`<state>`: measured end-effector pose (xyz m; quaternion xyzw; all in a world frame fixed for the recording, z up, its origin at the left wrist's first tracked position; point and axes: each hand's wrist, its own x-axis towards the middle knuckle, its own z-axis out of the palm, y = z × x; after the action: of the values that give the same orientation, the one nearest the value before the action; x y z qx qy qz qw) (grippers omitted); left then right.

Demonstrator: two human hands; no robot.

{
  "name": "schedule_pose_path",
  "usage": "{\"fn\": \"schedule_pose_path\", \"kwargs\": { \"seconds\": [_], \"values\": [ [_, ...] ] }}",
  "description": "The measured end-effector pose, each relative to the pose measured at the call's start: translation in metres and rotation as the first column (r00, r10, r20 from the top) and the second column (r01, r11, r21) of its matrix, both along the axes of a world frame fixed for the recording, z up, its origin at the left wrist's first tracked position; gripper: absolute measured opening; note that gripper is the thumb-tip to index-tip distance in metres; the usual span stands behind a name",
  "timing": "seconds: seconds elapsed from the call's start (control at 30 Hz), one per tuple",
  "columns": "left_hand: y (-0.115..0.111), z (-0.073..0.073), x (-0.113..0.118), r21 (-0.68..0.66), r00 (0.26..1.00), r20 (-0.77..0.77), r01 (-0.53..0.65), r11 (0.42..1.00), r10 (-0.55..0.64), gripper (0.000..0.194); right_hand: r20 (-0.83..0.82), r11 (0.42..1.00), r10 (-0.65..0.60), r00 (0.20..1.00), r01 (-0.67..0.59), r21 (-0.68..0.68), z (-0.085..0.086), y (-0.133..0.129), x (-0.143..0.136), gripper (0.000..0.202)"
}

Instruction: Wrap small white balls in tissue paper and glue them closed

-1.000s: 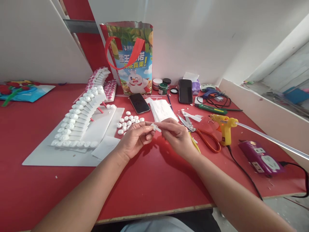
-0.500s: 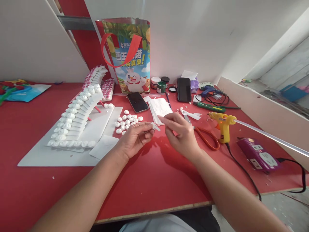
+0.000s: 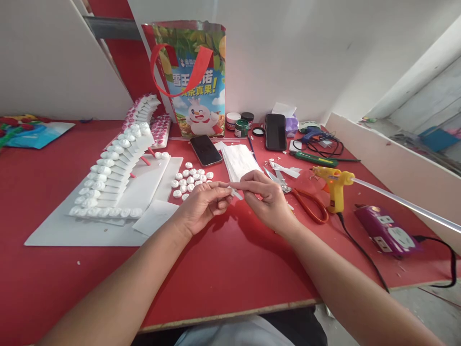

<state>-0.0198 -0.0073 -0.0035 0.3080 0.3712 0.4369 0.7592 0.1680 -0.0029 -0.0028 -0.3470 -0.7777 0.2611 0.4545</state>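
Note:
Over the red table (image 3: pixel 216 278), my left hand (image 3: pixel 203 204) pinches a small white paper strip (image 3: pixel 236 194) between thumb and fingertips. Part of the strip is curled up and mostly hidden by my fingers; a short flat end sticks out to the right. My right hand (image 3: pixel 268 197) meets it from the right, its index fingertip on the strip and its other fingers bent in. Several small white rolled rosettes (image 3: pixel 190 179) lie just beyond my left hand. Behind my right hand lies a stack of white paper (image 3: pixel 238 161).
On the left, a curved white model (image 3: pixel 111 175) edged with rosettes stands on a white board (image 3: pixel 54 230). Scissors (image 3: pixel 309 206), a yellow glue gun (image 3: pixel 335 185) and a purple power box (image 3: pixel 387 230) are on the right. A phone (image 3: pixel 205 150) and a printed bag (image 3: pixel 196 86) are behind.
My right hand has moved left, and its index fingertip now touches the paper strip. My left hand keeps its pinch. The view has shifted slightly.

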Motion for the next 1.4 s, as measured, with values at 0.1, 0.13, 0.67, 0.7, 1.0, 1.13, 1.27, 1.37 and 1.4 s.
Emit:
{"fn": "schedule_pose_path", "kwargs": {
  "seconds": [0.1,0.13,0.67,0.7,1.0,1.13,1.27,1.37,1.4],
  "values": [
    [0.000,-0.001,0.001,-0.009,1.000,-0.028,0.004,1.000,-0.004,0.013,0.109,0.984,0.009,0.994,-0.028,0.176,-0.002,0.002,0.004,0.043],
    [0.000,-0.001,0.001,-0.009,0.999,-0.037,0.008,1.000,-0.008,0.013,0.144,0.974,0.012,0.990,-0.044,0.221,-0.002,0.003,0.005,0.041],
    [0.000,0.009,0.003,-0.003,0.997,-0.006,-0.072,0.997,0.072,0.025,-0.252,0.882,-0.133,0.958,-0.002,-0.471,0.009,0.000,0.002,0.028],
    [0.000,0.009,0.003,0.004,0.997,-0.011,-0.082,0.997,0.082,0.025,-0.270,0.857,-0.140,0.953,-0.020,-0.515,0.009,0.000,0.000,0.025],
    [-0.002,0.006,0.003,0.202,0.988,-0.120,-0.068,0.977,0.093,0.026,-0.286,0.789,-0.082,0.955,-0.113,-0.604,0.012,-0.004,-0.006,0.020],
    [-0.005,0.004,0.003,0.412,0.961,-0.243,-0.022,0.911,0.133,0.025,-0.264,0.851,-0.047,0.963,-0.100,-0.516,0.009,-0.004,-0.005,0.023],
    [-0.006,-0.001,0.002,0.547,0.920,-0.351,0.048,0.836,0.176,0.018,-0.199,0.912,-0.035,0.979,-0.049,-0.407,0.008,-0.004,-0.004,0.013],
    [-0.006,-0.006,0.002,0.588,0.904,-0.378,0.069,0.806,0.199,0.015,-0.201,0.921,-0.027,0.979,-0.054,-0.385,0.008,-0.004,-0.004,0.011],
    [-0.006,-0.007,0.002,0.601,0.899,-0.383,0.068,0.797,0.212,0.014,-0.202,0.923,-0.022,0.979,-0.057,-0.381,0.008,-0.004,-0.004,0.012]
  ]
}}
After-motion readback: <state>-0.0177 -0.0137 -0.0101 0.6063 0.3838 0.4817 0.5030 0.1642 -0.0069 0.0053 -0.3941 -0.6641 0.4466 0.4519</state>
